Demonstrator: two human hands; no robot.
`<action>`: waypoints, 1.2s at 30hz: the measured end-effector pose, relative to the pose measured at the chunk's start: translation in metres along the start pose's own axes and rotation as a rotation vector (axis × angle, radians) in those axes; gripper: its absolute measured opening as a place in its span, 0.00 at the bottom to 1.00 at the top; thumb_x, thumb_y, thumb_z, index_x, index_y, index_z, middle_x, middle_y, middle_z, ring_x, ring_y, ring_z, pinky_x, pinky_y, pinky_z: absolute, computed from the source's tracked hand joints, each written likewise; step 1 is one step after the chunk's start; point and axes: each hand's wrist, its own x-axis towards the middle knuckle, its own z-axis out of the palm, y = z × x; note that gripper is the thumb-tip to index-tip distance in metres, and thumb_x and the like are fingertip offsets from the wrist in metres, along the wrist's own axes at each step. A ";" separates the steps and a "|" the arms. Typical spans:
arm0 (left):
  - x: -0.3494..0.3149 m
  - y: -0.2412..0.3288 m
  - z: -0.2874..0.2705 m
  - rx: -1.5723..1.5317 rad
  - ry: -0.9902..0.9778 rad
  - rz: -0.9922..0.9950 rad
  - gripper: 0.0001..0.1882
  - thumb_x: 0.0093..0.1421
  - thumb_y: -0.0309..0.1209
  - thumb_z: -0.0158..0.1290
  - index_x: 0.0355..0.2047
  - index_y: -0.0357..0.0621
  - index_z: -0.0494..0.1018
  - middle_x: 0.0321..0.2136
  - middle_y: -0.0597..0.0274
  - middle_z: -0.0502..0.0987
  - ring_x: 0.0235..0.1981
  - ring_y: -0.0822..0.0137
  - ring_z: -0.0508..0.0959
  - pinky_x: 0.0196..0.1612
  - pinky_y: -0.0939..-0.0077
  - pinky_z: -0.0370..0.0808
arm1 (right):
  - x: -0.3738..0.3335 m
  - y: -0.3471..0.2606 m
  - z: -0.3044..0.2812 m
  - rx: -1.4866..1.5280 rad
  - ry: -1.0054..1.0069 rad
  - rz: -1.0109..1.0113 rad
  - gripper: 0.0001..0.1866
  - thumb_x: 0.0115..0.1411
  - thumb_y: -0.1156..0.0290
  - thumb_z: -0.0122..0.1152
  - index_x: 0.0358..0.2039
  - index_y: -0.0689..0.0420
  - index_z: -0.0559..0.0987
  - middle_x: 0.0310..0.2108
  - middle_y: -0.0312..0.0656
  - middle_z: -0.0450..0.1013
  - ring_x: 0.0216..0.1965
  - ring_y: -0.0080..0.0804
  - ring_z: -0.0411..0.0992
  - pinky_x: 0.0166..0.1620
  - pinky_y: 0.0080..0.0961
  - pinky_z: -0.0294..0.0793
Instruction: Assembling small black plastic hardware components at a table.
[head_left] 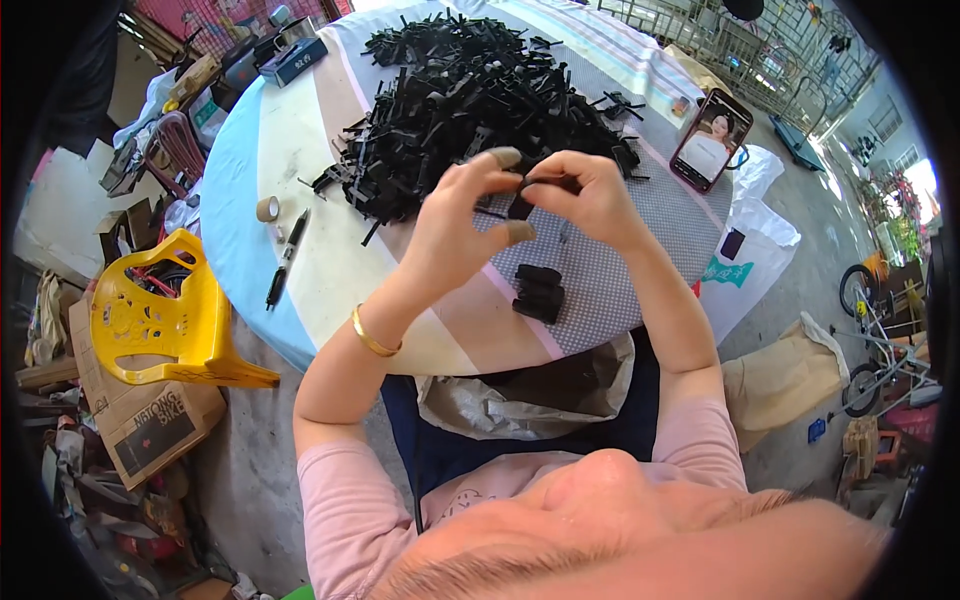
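Apparently I'm handling one piece (520,208) between the pile (465,115) and the near edge of the table (345,270): right hand (598,203) pinched on it, left hand (452,220) with thumb and forefinger apart; next calls, I judge, for steadiness.

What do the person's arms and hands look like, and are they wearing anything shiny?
The short sleeves are pale pink and leave the forearms bare. Yes, something shiny: a gold-coloured bracelet goes around the left forearm. On the left hand, dull brownish covers cap the thumb and another fingertip. The right hand shows no jewellery.
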 end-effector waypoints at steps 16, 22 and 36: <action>-0.002 -0.010 0.005 -0.998 -0.178 -0.450 0.09 0.51 0.23 0.51 0.33 0.33 0.68 0.30 0.62 0.71 0.32 0.72 0.74 0.40 0.75 0.76 | 0.004 0.005 -0.008 0.174 -0.203 -0.178 0.09 0.50 0.76 0.61 0.33 0.63 0.76 0.26 0.33 0.70 0.29 0.16 0.67 0.33 0.12 0.68; -0.003 -0.006 0.004 -0.575 -0.144 -0.347 0.06 0.53 0.20 0.47 0.33 0.31 0.67 0.28 0.61 0.73 0.32 0.73 0.74 0.40 0.79 0.74 | 0.001 -0.001 0.000 0.135 -0.165 -0.109 0.10 0.51 0.76 0.59 0.36 0.62 0.76 0.25 0.32 0.70 0.30 0.16 0.68 0.34 0.12 0.67; -0.006 -0.006 0.019 -0.377 0.185 -0.248 0.09 0.52 0.17 0.44 0.36 0.31 0.66 0.29 0.57 0.75 0.32 0.72 0.76 0.37 0.81 0.73 | -0.005 0.003 0.012 -0.039 -0.028 -0.104 0.07 0.57 0.72 0.51 0.29 0.62 0.73 0.19 0.34 0.68 0.22 0.16 0.65 0.25 0.12 0.64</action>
